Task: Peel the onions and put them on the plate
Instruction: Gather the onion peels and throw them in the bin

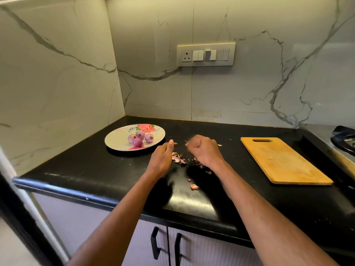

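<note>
With four peeled purple onions (140, 138) already on the floral round plate (115, 140) at ten o'clock, we judge peeling near done: our left hand (162, 158) hangs relaxed, our right hand (202, 149) is curled, contents unclear, over papery skins (177, 157), which probably need gathering next.
</note>
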A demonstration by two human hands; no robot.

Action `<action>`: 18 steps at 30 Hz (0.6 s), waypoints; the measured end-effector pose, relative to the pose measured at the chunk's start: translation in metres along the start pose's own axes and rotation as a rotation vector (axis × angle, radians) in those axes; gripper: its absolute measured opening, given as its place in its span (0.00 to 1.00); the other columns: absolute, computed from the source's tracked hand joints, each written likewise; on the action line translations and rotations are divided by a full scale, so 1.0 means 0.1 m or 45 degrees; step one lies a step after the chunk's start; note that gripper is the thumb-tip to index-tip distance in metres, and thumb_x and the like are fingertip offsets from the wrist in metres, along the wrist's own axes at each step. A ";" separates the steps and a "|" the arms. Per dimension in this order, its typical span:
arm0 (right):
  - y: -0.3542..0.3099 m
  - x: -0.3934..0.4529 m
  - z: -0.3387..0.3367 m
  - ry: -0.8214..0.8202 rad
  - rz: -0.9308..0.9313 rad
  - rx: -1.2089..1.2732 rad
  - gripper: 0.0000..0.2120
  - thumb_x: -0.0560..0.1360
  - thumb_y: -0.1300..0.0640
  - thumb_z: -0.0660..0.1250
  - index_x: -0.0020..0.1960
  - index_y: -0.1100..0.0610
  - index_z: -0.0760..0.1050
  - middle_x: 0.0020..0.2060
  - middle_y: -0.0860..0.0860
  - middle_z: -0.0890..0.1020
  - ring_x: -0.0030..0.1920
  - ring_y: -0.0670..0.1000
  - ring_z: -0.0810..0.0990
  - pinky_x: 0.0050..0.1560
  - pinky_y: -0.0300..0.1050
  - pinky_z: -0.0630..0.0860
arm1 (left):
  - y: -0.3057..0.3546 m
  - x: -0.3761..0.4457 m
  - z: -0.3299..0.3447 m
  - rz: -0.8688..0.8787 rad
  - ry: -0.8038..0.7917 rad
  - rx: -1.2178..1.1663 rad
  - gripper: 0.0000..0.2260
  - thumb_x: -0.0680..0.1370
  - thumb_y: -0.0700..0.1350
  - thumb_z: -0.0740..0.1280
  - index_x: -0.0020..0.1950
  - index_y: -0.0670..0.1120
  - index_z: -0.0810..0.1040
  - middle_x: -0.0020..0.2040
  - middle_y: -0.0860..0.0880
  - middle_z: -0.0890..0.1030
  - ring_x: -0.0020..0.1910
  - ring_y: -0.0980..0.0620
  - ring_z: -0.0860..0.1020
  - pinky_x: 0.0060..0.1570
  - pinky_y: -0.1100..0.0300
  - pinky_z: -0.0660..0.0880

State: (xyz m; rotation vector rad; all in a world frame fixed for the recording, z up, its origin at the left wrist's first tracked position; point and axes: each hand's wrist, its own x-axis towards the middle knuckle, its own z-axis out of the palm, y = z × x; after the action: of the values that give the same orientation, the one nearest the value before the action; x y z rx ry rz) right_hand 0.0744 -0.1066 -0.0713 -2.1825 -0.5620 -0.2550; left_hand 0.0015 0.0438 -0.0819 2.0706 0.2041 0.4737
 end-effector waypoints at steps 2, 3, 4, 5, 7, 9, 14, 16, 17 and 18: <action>-0.06 0.03 0.06 0.001 0.030 0.100 0.05 0.76 0.51 0.71 0.46 0.52 0.81 0.37 0.49 0.83 0.36 0.46 0.80 0.34 0.38 0.71 | -0.03 -0.02 -0.07 -0.015 0.017 0.000 0.22 0.86 0.54 0.51 0.70 0.45 0.76 0.69 0.46 0.76 0.62 0.56 0.71 0.59 0.62 0.64; -0.09 0.03 0.09 0.007 0.043 0.145 0.05 0.76 0.50 0.71 0.46 0.51 0.81 0.37 0.49 0.84 0.36 0.47 0.80 0.34 0.39 0.71 | -0.05 -0.03 -0.10 -0.021 0.027 -0.003 0.22 0.86 0.54 0.51 0.70 0.45 0.76 0.69 0.47 0.76 0.62 0.57 0.70 0.59 0.62 0.63; -0.12 0.04 0.12 0.005 0.046 0.162 0.05 0.76 0.50 0.71 0.46 0.51 0.81 0.37 0.49 0.84 0.37 0.47 0.81 0.35 0.39 0.71 | -0.06 -0.04 -0.13 -0.028 0.040 -0.007 0.22 0.86 0.54 0.51 0.71 0.46 0.76 0.70 0.47 0.76 0.62 0.57 0.70 0.59 0.62 0.63; -0.16 0.04 0.17 -0.010 0.052 0.147 0.05 0.76 0.50 0.71 0.47 0.52 0.81 0.38 0.49 0.84 0.38 0.47 0.81 0.35 0.40 0.72 | -0.09 -0.05 -0.18 -0.043 0.053 -0.010 0.22 0.86 0.54 0.51 0.71 0.46 0.75 0.70 0.47 0.76 0.63 0.57 0.70 0.60 0.61 0.64; -0.22 0.03 0.25 -0.029 0.065 0.113 0.06 0.76 0.50 0.71 0.47 0.52 0.81 0.39 0.49 0.84 0.41 0.48 0.81 0.39 0.42 0.75 | -0.13 -0.07 -0.26 -0.066 0.081 -0.022 0.21 0.86 0.55 0.52 0.71 0.47 0.76 0.68 0.48 0.77 0.64 0.55 0.72 0.59 0.60 0.65; -0.29 0.02 0.34 -0.043 0.073 0.132 0.07 0.77 0.49 0.71 0.47 0.53 0.81 0.39 0.49 0.84 0.41 0.47 0.81 0.37 0.41 0.74 | -0.17 -0.10 -0.31 -0.086 0.114 -0.042 0.20 0.86 0.55 0.53 0.70 0.49 0.76 0.65 0.48 0.79 0.61 0.54 0.75 0.56 0.59 0.66; -0.51 -0.01 0.55 -0.123 0.039 0.166 0.04 0.76 0.51 0.71 0.48 0.51 0.81 0.39 0.48 0.83 0.36 0.42 0.79 0.31 0.36 0.69 | -0.27 -0.22 -0.52 -0.136 0.184 -0.066 0.17 0.85 0.54 0.55 0.67 0.49 0.77 0.61 0.49 0.80 0.58 0.52 0.77 0.55 0.57 0.70; -0.60 -0.02 0.61 -0.145 0.041 0.200 0.04 0.76 0.51 0.71 0.49 0.50 0.81 0.40 0.48 0.83 0.37 0.42 0.79 0.32 0.36 0.70 | -0.33 -0.26 -0.63 -0.160 0.212 -0.056 0.17 0.85 0.55 0.56 0.68 0.49 0.76 0.62 0.49 0.80 0.60 0.51 0.77 0.58 0.55 0.72; -0.64 -0.01 0.65 -0.159 0.034 0.209 0.05 0.76 0.52 0.71 0.50 0.51 0.81 0.41 0.48 0.84 0.38 0.42 0.80 0.33 0.37 0.72 | -0.36 -0.27 -0.70 -0.172 0.228 -0.061 0.17 0.85 0.55 0.56 0.68 0.50 0.76 0.63 0.49 0.80 0.61 0.51 0.77 0.60 0.55 0.72; -0.67 -0.01 0.68 -0.168 0.033 0.218 0.05 0.76 0.52 0.71 0.51 0.51 0.81 0.42 0.49 0.84 0.39 0.43 0.80 0.35 0.38 0.74 | -0.40 -0.28 -0.75 -0.179 0.239 -0.070 0.17 0.85 0.56 0.57 0.68 0.50 0.76 0.63 0.49 0.80 0.61 0.51 0.77 0.60 0.55 0.73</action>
State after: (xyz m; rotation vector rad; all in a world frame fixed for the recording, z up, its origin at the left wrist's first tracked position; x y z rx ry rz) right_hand 0.0408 -0.0174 -0.0679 -2.0486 -0.6058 -0.0473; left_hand -0.0530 0.1142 -0.0883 1.9427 0.4399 0.5808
